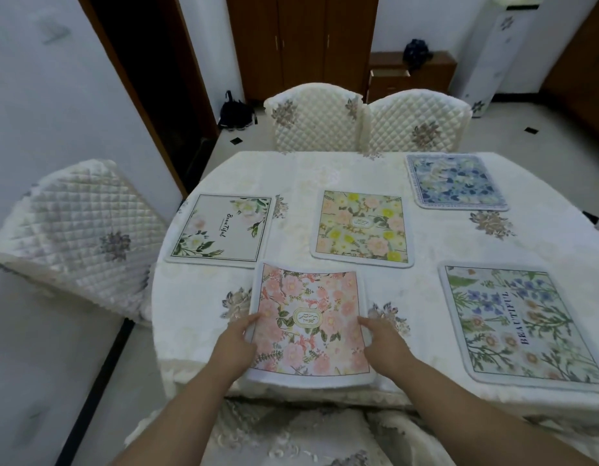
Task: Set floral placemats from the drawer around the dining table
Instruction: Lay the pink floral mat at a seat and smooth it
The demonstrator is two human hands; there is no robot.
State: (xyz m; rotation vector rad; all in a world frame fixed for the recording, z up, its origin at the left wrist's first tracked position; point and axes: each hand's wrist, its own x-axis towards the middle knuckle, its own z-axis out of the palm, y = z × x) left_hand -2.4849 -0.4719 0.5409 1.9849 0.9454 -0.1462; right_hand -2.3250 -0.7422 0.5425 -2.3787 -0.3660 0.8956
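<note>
A pink floral placemat lies at the near edge of the round dining table, slightly bowed. My left hand grips its left edge and my right hand grips its right edge. Several other placemats lie flat on the cream tablecloth: a white one with green leaves at the left, a yellow and peach one in the middle, a blue one at the far right, and a blue and green one at the near right.
Two quilted chairs stand at the far side of the table and another chair at the left. A low wooden cabinet with an open drawer stands against the back wall. A black bag lies on the floor.
</note>
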